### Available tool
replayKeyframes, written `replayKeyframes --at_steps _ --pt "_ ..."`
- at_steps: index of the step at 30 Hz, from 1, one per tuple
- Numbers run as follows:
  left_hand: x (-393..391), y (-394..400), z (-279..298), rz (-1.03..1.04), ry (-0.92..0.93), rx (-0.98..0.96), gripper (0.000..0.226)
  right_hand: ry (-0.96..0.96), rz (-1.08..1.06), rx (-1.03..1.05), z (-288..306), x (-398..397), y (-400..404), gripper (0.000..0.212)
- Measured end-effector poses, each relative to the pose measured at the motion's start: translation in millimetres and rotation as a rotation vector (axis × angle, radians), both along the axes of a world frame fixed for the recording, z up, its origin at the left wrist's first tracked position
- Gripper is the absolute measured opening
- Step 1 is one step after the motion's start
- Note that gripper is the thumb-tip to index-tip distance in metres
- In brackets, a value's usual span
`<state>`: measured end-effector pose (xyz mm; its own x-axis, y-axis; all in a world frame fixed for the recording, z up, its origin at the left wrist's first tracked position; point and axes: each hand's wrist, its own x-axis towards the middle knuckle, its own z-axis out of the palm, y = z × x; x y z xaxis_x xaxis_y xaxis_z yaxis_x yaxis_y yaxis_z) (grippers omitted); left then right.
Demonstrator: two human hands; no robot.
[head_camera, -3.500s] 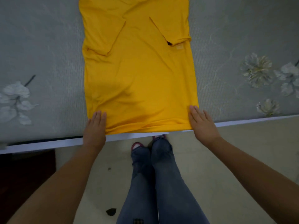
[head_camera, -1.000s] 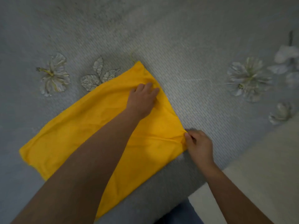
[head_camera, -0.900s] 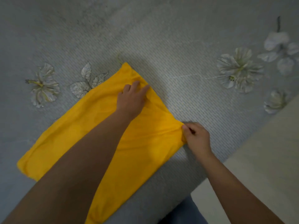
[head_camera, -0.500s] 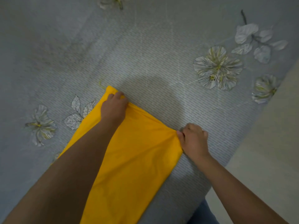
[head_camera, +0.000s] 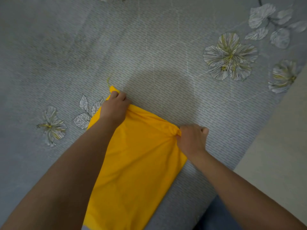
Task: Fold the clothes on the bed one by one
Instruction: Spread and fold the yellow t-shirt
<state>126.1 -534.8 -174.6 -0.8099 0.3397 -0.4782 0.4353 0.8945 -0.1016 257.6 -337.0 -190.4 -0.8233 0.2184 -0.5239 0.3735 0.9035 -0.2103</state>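
Change since half a second ago: far edge of yellow shirt [head_camera: 136, 163] now bunched and raised off bed [head_camera: 149, 47], both fists tighter. Left of shirt, printed flower [head_camera: 51, 125] and leaves [head_camera: 88, 112] on grey cover. Left hand [head_camera: 114, 108] closed on shirt's far left corner, knuckles over cloth, yellow tip poking out beyond fingers. Shirt folded into long panel, running from that grip toward viewer, between both forearms. Right hand [head_camera: 192, 138] clenched on shirt's far right corner, cloth gathered into fist. Right of shirt, pale floor [head_camera: 274, 155]. Left side of shirt hidden under left forearm; near end cut off at bottom; fingertips of both hands out of sight.
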Motion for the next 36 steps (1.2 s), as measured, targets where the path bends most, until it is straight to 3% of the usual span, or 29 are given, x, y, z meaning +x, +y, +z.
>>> replayKeyframes --at_steps 4,9,12,15,20,25,28,31,33,36 --pt "-1.2 3.4 24.6 -0.068 0.266 0.271 0.011 0.182 -0.017 0.086 20.6 -23.8 26.4 0.011" --pt "-1.1 4.6 52.2 0.205 0.282 0.354 0.027 0.495 -0.072 0.085 74.7 -54.7 43.0 0.011" --pt "24.9 -13.9 68.8 0.110 0.308 0.554 0.021 0.705 0.039 0.023 98.1 -30.5 26.1 0.021" --pt "75.6 -48.1 65.4 -0.035 0.255 0.490 0.026 0.667 0.211 -0.051 92.1 29.1 -2.6 0.024" --pt "177.3 -100.3 40.9 -0.057 0.130 0.308 0.026 0.660 0.418 -0.105 43.0 139.3 -39.5 0.024" --pt "239.9 -115.2 29.2 0.089 -0.039 0.214 0.024 0.590 0.397 -0.063 19.4 188.7 -51.0 0.024" --pt "254.1 -115.0 22.8 0.179 -0.061 0.137 0.051 0.549 0.430 -0.015 14.4 200.9 -55.5 0.024" --pt "264.5 -110.6 19.0 0.296 -0.046 0.099 0.055 0.462 0.469 0.026 14.6 203.1 -55.5 0.018" --pt "269.7 -105.4 15.5 0.255 0.003 0.102 0.059 0.395 0.482 0.053 15.6 200.2 -59.4 0.041" --pt "264.2 -97.5 14.1 -0.008 0.016 0.084 0.080 0.221 0.553 0.108 19.0 189.1 -76.4 0.074"
